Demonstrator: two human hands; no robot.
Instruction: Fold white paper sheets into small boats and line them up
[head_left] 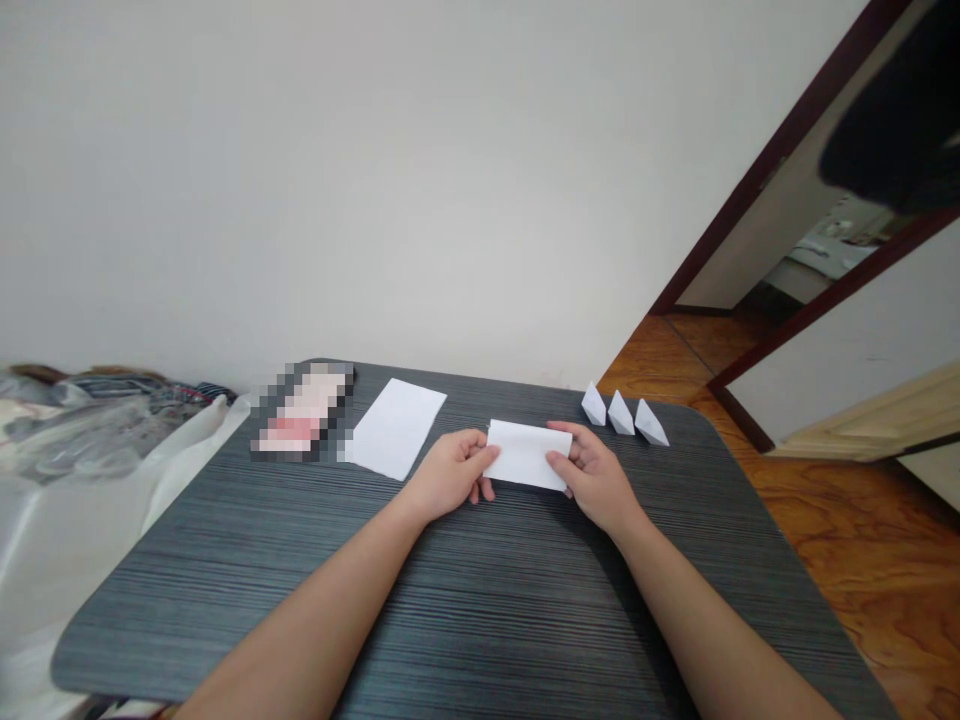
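A folded sheet of white paper is held up between my two hands, its fold along the top edge. My left hand pinches its left end, thumb on the near face and fingers behind. At the right end my right hand grips it the same way, closed with the thumb in front. Left of my hands a flat white sheet lies on the table. Three folded paper boats stand in a row at the table's far right.
The dark wood-grain table stands against a pale wall. A pixelated, blurred item lies at its far left. Plastic-covered stuff is piled left of the table. Wooden floor and a doorway are on the right.
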